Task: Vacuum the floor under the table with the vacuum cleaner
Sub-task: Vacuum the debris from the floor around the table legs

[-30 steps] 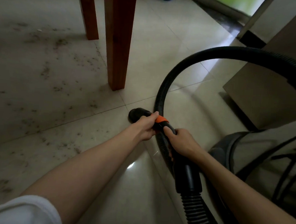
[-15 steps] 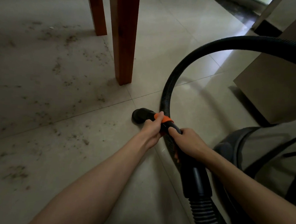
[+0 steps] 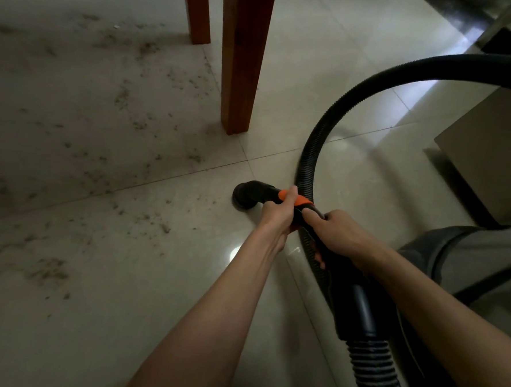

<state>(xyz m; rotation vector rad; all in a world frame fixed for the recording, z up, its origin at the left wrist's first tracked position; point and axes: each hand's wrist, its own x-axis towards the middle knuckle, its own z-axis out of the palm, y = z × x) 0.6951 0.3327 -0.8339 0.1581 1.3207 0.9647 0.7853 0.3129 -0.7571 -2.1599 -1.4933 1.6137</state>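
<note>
Two hands on the vacuum wand, head view. My left hand (image 3: 278, 217) has its fingers wrapped round the wand at the orange collar (image 3: 300, 199); my right hand (image 3: 337, 234) grips just behind it. The black nozzle (image 3: 246, 194) touches the floor (image 3: 121, 319), near side of the desk leg (image 3: 241, 58). Dark debris (image 3: 46, 270) lies scattered left. The ribbed hose (image 3: 327, 123) loops right.
</note>
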